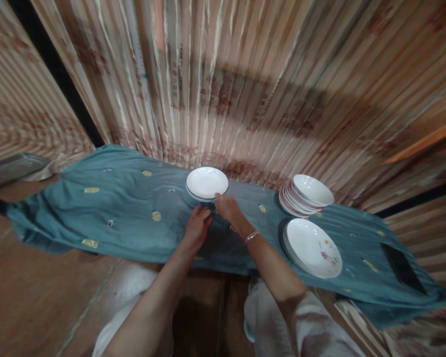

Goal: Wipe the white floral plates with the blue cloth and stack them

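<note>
A small stack of white plates (207, 182) lies near the far edge of the cloth-covered table. My right hand (226, 206) pinches the near right rim of the top plate, the thumb over its edge. Just in front of the stack is my left hand (198, 225), its fingers apart and nothing in it; whether a fingertip touches the rim I cannot tell. On the right stands a stack of white bowls (311, 191) with reddish bands. Closer to me lies a stack of larger white plates (310, 247), the top one printed with flowers.
A teal cloth (130, 198) with yellow pineapple prints covers the table. At its right end lies a dark flat object (402, 267), like a phone. Behind the table hangs a pleated curtain (223, 89). A dark pole (55, 69) rises at the left.
</note>
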Tool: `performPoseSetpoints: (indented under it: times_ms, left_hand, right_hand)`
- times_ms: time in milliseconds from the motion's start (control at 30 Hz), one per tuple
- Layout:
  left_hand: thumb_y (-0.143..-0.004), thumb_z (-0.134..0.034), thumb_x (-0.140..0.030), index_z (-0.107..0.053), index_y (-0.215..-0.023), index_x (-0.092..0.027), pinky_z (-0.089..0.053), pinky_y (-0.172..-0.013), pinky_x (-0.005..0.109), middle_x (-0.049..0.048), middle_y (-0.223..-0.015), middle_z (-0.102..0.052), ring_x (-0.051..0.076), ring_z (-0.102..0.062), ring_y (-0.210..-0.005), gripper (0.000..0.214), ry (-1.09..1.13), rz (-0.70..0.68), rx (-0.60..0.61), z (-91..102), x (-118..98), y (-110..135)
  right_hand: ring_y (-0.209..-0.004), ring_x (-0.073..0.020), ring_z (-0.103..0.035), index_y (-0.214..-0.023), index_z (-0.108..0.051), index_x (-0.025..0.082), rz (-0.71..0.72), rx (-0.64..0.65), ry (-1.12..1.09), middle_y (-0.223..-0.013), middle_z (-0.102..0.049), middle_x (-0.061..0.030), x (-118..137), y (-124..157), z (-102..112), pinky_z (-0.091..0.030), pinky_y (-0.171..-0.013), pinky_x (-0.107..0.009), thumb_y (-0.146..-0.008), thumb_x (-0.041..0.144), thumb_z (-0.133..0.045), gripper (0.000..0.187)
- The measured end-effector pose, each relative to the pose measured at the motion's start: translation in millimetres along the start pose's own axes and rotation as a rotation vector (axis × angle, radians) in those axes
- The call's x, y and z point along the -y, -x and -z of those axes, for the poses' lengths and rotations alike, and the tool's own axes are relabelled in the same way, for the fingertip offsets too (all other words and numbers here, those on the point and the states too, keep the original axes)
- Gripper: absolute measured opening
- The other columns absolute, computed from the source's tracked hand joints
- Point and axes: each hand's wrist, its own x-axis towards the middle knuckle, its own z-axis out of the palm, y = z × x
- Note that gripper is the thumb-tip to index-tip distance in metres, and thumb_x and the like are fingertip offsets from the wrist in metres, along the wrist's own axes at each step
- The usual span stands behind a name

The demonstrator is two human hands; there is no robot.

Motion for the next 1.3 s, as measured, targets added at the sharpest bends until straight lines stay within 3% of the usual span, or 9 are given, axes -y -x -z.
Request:
performPoseSetpoints:
  times_ms: [200,367,500,600,767,1000,1167,1300]
  left_hand:
    - [-0.08,-0.065,-0.015,-0.051,-0.131,-0.024,-0.045,-0.108,0.039,0.0127,-0.14,-0.058,0.023,-0.052,-0.134,0.053,0.055,0.035,-0.029,-4.3,-6.1,-0.1]
    - [-0.079,-0.065,-0.011,-0.055,-0.122,-0.023,-0.043,-0.109,0.04,0.0101,-0.126,-0.065,0.021,-0.056,-0.129,0.045,0.139,0.07,-0.072,-8.1,-8.5,0.8]
    - [-0.081,-0.064,-0.012,-0.059,-0.104,-0.022,-0.044,-0.106,0.039,0.0056,-0.109,-0.069,0.02,-0.061,-0.119,0.025,0.176,0.077,-0.058,-11.0,-8.7,0.5]
    - [-0.084,-0.067,-0.024,-0.062,-0.092,-0.021,-0.049,-0.098,0.035,0.0041,-0.099,-0.071,0.018,-0.066,-0.104,0.01,0.189,0.084,-0.003,-11.7,-8.9,-2.4]
    - [-0.078,-0.075,-0.036,-0.067,-0.096,-0.02,-0.053,-0.084,0.03,0.0038,-0.091,-0.074,0.017,-0.068,-0.088,0.026,0.224,0.036,0.057,-12.0,-9.3,-3.8]
    - [-0.067,-0.078,-0.02,-0.07,-0.091,-0.019,-0.056,-0.074,0.027,0.0025,-0.096,-0.077,0.017,-0.07,-0.085,0.026,0.108,-0.003,0.12,-7.3,-1.9,16.7]
    - [-0.059,-0.081,-0.022,-0.073,-0.09,-0.014,-0.06,-0.07,0.032,0.0077,-0.092,-0.078,0.024,-0.073,-0.087,0.033,-0.012,0.064,0.171,-3.4,12.2,29.7]
    - [-0.058,-0.079,-0.023,-0.073,-0.083,-0.012,-0.061,-0.075,0.037,0.0116,-0.087,-0.079,0.03,-0.073,-0.093,0.028,-0.09,0.121,0.174,-3.2,26.0,32.1]
  right_hand:
    - [-0.109,-0.0261,-0.07,-0.12,-0.064,0.011,-0.01,0.008,0.04,-0.114,-0.074,-0.0189,5.4,2.5,7.0,-0.052,-0.092,-0.034,-0.101,0.018,-0.038,0.032]
    - [-0.11,-0.0257,-0.07,-0.116,-0.067,0.013,-0.006,0.004,0.051,-0.113,-0.074,-0.018,6.4,5.0,15.3,-0.052,-0.092,-0.033,-0.103,0.025,-0.042,0.031]
    - [-0.11,-0.0247,-0.07,-0.115,-0.068,0.015,0.011,-0.005,0.037,-0.113,-0.075,-0.0163,3.7,10.4,24.4,-0.051,-0.092,-0.032,-0.103,0.031,-0.045,0.031]
    - [-0.106,-0.0242,-0.071,-0.119,-0.067,0.016,0.013,-0.032,0.003,-0.11,-0.076,-0.0152,3.5,21.5,28.7,-0.052,-0.089,-0.031,-0.104,0.032,-0.044,0.031]
    - [-0.105,-0.0229,-0.071,-0.123,-0.063,0.015,0.026,-0.093,-0.029,-0.111,-0.076,-0.0134,5.7,53.5,21.6,-0.053,-0.087,-0.029,-0.106,0.029,-0.04,0.032]
    - [-0.103,-0.025,-0.071,-0.135,-0.059,0.013,-0.013,-0.183,-0.126,-0.111,-0.075,-0.0155,2.3,104.1,-11.5,-0.056,-0.087,-0.033,-0.104,0.024,-0.045,0.036]
    - [-0.097,-0.0268,-0.074,-0.145,-0.05,0.01,-0.018,-0.209,-0.347,-0.111,-0.076,-0.017,-12.0,152.0,-29.3,-0.058,-0.086,-0.037,-0.098,0.023,-0.054,0.049]
    - [-0.105,-0.0285,-0.073,-0.133,-0.064,0.017,-0.03,-0.175,-0.637,-0.117,-0.076,-0.0123,-32.4,186.1,-27.2,-0.057,-0.093,-0.041,-0.094,0.029,-0.059,0.042]
